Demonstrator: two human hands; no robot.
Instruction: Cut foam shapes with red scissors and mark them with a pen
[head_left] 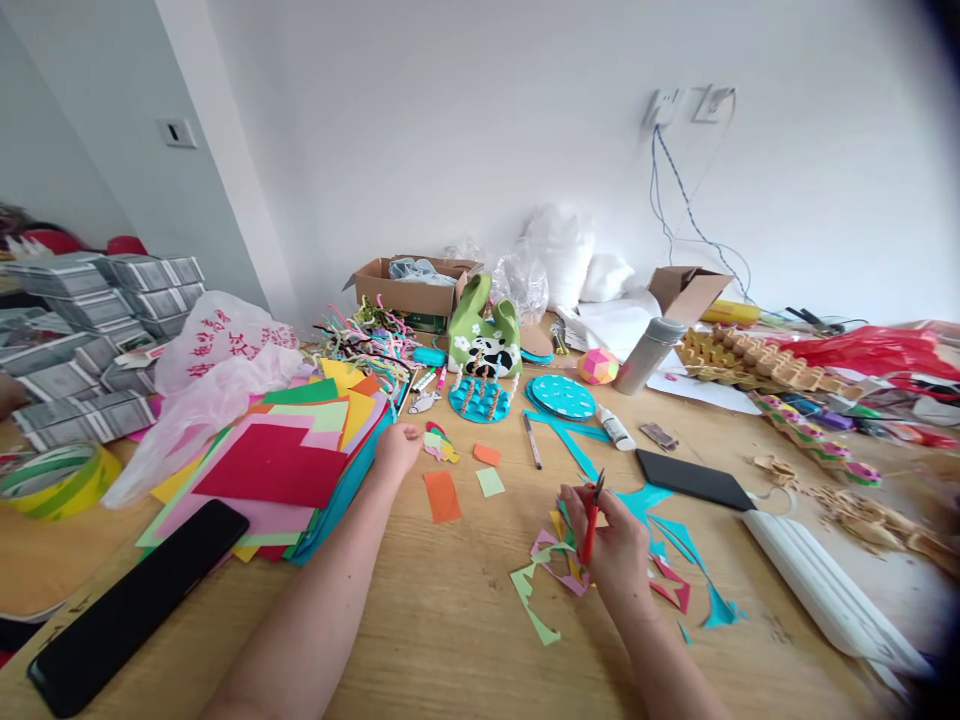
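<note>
Right grip [619,538]: closed around the red scissors [589,540], blades pointing away from the person, over a litter of scraps [541,612]. Whether the blades are parted cannot be determined at this size.

Left grip [399,450]: fingers partly curled, low over the worktop [450,620]. A layered, multi-coloured paper shape [441,443] lies flat just beside its fingertips. Contact cannot be confirmed, nor whether anything is pinched.

Between the two hands, an orange card [442,497], a smaller orange piece [487,455] and a pale green piece [491,482] lie flat, apart from one another.

Step in hand, as judged: cutting paper. Recommended practice: turn the scissor points away from the left fingers; lift each piece by its edge; cut deep in the blades, turning the paper rather than the wrist; keep offcuts separate from sound pieces.

Farther out: a pen [532,442] lies beyond the pale green piece; a paper stack [274,465] is on the left; blue discs [564,397] lie farther back, with a glue bottle [616,430] near them on the right.
</note>
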